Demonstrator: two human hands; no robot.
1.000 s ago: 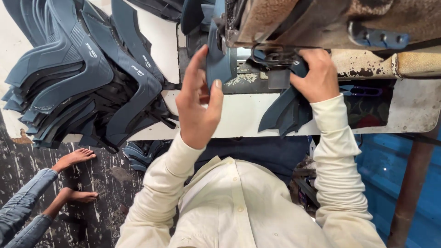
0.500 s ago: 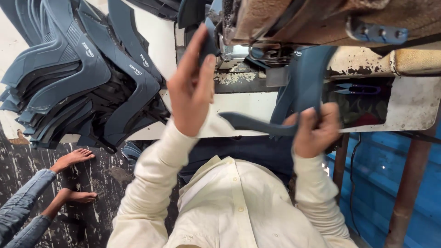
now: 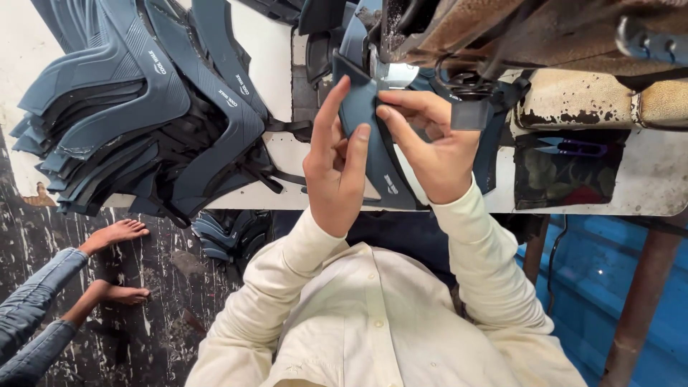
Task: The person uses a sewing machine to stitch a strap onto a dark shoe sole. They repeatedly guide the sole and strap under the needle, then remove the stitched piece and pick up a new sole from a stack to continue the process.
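Both my hands hold one dark blue shoe upper piece (image 3: pixel 373 154) just below the sewing machine head (image 3: pixel 502 36). My left hand (image 3: pixel 333 168) pinches its left edge, fingers pointing up toward the machine. My right hand (image 3: pixel 433 147) grips the same piece from the right, thumb and forefinger on its upper end near the shiny needle area (image 3: pixel 398 72). Both arms wear cream sleeves.
A big heap of dark blue and black upper pieces (image 3: pixel 136 107) lies on the white table (image 3: pixel 638 186) at the left. Purple-handled snips (image 3: pixel 570 147) rest at the right. More pieces (image 3: pixel 229 233) lie under the table. Another person's bare feet (image 3: pixel 115 233) stand on the floor at left.
My right hand has risen from table-edge level and joined my left at the blue piece, which now stands upright between both hands under the machine.
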